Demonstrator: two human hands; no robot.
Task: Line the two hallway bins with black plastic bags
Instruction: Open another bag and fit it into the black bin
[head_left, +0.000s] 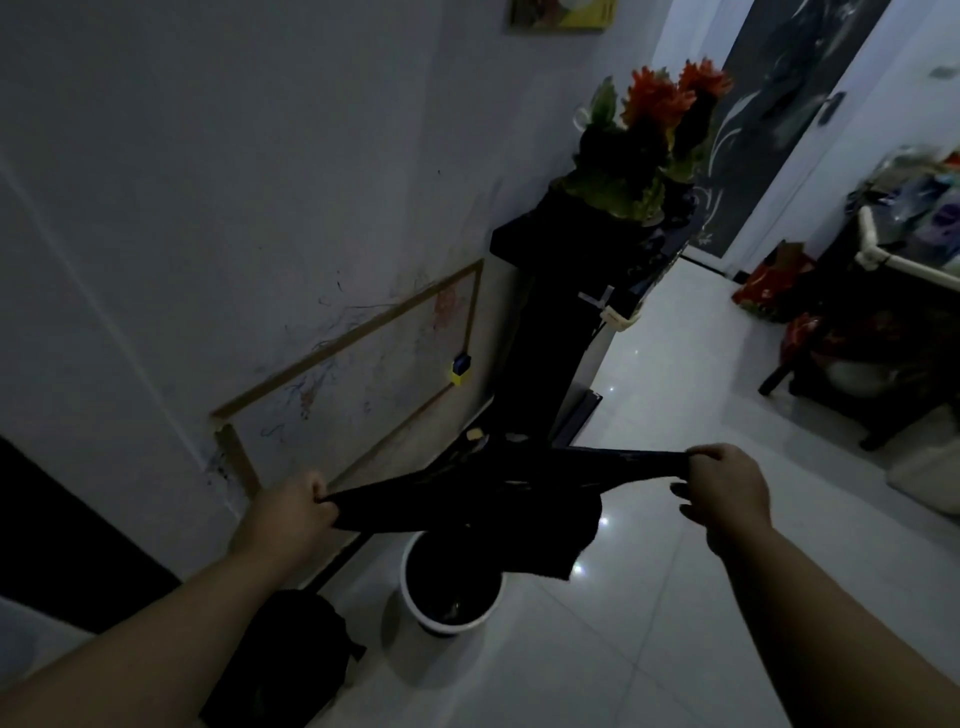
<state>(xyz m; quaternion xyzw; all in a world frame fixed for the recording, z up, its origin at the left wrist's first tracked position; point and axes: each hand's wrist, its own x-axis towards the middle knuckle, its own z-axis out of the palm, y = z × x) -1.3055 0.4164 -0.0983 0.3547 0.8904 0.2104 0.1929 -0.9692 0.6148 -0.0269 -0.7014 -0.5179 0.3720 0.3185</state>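
Note:
A black plastic bag (488, 493) is stretched between my two hands above the floor, its loose end hanging down over a bin. My left hand (293, 512) grips the bag's left edge. My right hand (724, 491) pinches the right edge. Below the bag stands a round white bin (415, 610) with a dark inside; I cannot tell whether a bag lines it. To its left, near the wall, sits a dark bin or bag-covered shape (291, 654), partly hidden by my left forearm.
A tall black cabinet (561, 322) with a pot of orange flowers (654, 130) stands against the wall behind the bins. The glossy white tile floor (649, 597) extends right. Dark furniture and cluttered items (883, 338) stand at the right edge.

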